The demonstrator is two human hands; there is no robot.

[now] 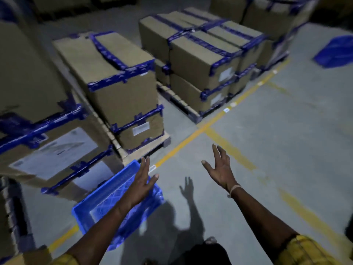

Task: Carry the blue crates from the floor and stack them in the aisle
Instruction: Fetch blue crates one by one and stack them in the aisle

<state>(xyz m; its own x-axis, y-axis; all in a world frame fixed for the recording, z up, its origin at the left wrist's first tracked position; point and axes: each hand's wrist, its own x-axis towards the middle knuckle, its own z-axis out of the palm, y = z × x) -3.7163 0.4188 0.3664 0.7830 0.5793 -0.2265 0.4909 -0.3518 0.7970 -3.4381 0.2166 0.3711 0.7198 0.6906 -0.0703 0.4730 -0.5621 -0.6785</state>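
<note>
Down low on the left, a blue crate (107, 203) sits on the floor (267, 150) beside taped boxes (118, 87). Above it the left hand (142, 180) reaches out, fingers straight, holding nothing. Well apart, the right hand (221, 169) is spread wide and bare. Another crate (336, 49) lies far right, across yellow lines (191, 138).

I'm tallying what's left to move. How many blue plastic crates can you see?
2. One blue lattice plastic crate sits on the floor at lower left beside the taped cardboard boxes; another blue crate lies at far right. More may be hidden behind the boxes.
</note>
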